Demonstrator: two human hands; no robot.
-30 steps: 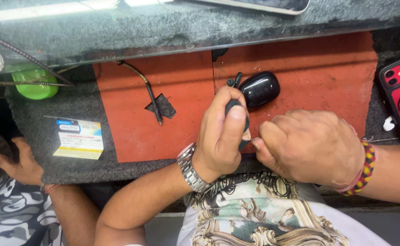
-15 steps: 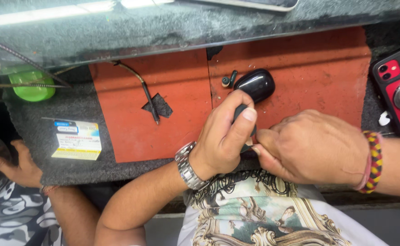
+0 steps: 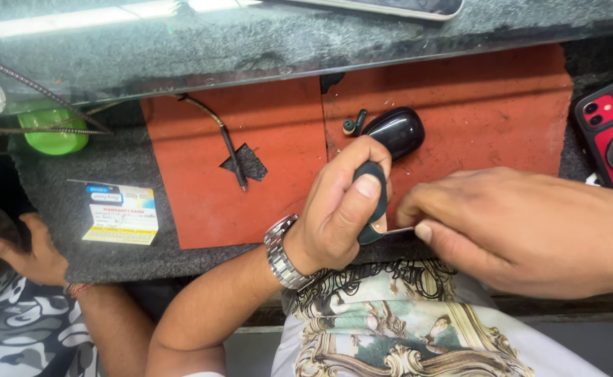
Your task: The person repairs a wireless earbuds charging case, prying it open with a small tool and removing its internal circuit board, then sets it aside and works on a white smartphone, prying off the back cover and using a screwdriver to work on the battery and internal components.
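My left hand point(image 3: 338, 209) is clenched around a black-handled screwdriver point(image 3: 374, 202), thumb pressed on the handle, its thin metal shaft pointing right at the mat's near edge. My right hand point(image 3: 522, 227) pinches something small at the shaft's tip; I cannot tell what. Just beyond sits a glossy black oval case point(image 3: 397, 131) on the red mat point(image 3: 474, 105). A small white card with blue and yellow bands point(image 3: 120, 214) lies left on the grey felt counter point(image 3: 111, 167). Another person's hand point(image 3: 24, 248) rests at the left edge.

Your left hand point(image 3: 338, 209) grips black tool handle point(image 3: 374, 202); your right hand point(image 3: 522, 227) pinches its thin metal tip point(image 3: 398, 230); black earbud case point(image 3: 395, 131) near, on red mat point(image 3: 264, 146).
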